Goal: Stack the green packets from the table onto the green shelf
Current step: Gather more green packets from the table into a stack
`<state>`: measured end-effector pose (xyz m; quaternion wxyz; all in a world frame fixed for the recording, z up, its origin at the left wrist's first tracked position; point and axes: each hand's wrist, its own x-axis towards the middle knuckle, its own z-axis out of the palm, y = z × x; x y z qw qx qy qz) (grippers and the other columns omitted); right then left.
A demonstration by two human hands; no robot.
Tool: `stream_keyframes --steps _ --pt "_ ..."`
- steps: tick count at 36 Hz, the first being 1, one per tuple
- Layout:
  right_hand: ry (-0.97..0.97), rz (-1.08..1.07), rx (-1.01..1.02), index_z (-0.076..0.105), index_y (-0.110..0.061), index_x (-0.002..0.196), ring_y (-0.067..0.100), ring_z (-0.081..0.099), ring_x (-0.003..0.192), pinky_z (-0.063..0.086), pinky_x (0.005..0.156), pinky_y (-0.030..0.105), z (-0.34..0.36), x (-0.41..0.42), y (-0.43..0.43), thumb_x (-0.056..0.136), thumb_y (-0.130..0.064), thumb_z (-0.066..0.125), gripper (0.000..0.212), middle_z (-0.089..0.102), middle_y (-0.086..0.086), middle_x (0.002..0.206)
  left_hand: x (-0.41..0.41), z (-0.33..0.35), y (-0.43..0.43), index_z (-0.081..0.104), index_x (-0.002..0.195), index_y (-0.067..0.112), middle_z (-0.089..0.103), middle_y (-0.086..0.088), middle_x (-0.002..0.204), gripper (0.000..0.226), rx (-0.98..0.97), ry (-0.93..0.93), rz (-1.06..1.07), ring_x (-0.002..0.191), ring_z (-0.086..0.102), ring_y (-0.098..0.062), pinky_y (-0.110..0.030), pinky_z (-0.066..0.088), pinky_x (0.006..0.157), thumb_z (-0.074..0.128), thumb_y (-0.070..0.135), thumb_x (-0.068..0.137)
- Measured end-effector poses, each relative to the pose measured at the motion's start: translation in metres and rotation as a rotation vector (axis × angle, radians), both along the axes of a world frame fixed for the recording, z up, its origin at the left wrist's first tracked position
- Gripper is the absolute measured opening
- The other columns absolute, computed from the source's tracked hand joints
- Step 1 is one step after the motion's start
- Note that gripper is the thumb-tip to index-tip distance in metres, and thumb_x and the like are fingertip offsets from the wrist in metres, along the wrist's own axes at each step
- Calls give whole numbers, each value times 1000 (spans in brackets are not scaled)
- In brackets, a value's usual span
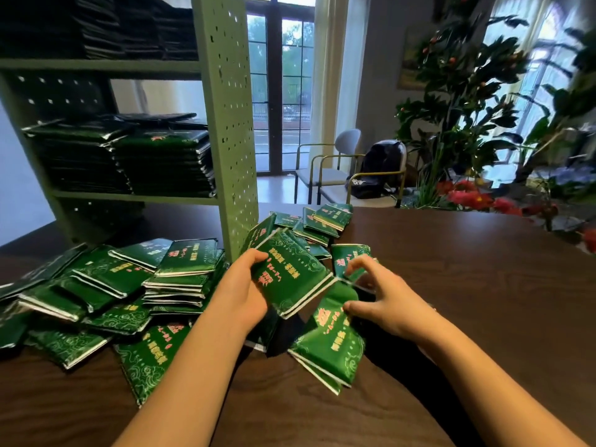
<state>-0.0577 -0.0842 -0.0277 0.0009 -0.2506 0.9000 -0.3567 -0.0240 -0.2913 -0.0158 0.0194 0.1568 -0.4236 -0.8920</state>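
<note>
Left hand (pixel 245 285) grips a packet stack (pixel 290 272), right hand (pixel 387 301) curls over loose packets (pixel 332 343) with its hold unclear, on the counter (pixel 483 301) before a shelf (pixel 229 124) holding packet piles (pixel 161 166).

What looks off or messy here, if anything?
The packets on the table lie in a loose overlapping heap, tilted every way, unlike the squared stacks on the green shelf. No tears or spills visible.

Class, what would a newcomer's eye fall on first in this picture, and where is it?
A heap of green packets sprawls over the dark table at lower left, beside the shelf, whose middle level holds neat stacks. At centre the left hand grips a bundle, and the right hand curls over a loose packet beside it.
</note>
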Motion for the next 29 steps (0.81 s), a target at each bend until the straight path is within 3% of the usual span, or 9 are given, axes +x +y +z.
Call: stream_keyframes --steps 3,6,8,12,16,21,26,29 --pt "48 -40 -243 52 -40 102 17 59 97 49 85 30 5 -2 2 77 -7 73 47 59 3 102 -5 -3 -3 55 87 0 63 -18 84 14 17 2 40 75 62 -28 -39 51 71 44 -3 93" --pt "-29 -93 -633 59 -30 106 3 64 76 51 63 15 15 -1 4 80 4 67 43 61 6 98 -8 -5 -1 57 93 -5 67 -19 77 10 -34 -1 60 65 67 -25 -35 58 63 47 -6 94" --pt "-118 -138 -876 61 -25 107 4 65 67 53 59 18 20 -1 5 81 4 64 39 65 2 93 -7 -4 4 56 101 -3 68 -18 79 10 -73 18 61 66 67 -23 -33 59 53 50 -7 94" --pt "-272 -148 -1236 61 -22 106 12 67 60 57 56 27 25 -1 7 84 3 58 33 71 -1 75 -6 -7 8 59 108 10 70 -11 94 19 -194 81 75 79 68 -21 -38 58 64 54 -1 94" --pt "-273 -170 -1273 60 -19 115 12 67 60 58 56 27 24 0 6 85 -2 59 35 72 0 76 -5 -10 11 56 113 15 70 -13 101 21 -426 114 72 81 69 -24 -39 59 65 56 4 96" --pt "-330 -166 -1268 54 -21 123 11 65 52 54 47 26 23 4 2 90 -2 55 38 70 1 66 -4 -16 15 47 132 16 66 -13 113 39 -671 69 -22 98 67 -32 -49 56 87 57 8 96" --pt "-394 -151 -1217 52 -22 130 10 63 50 53 46 23 25 5 2 93 0 48 43 69 -1 63 -1 -15 21 43 137 20 64 -7 117 42 -873 85 -19 99 65 -29 -46 55 88 50 9 97" --pt "-379 -101 -1108 51 -21 130 10 63 51 51 47 21 23 10 -6 91 4 48 46 70 -2 65 0 -15 26 39 141 23 54 -16 136 60 -860 64 -58 122 54 -37 -57 44 102 58 30 84"
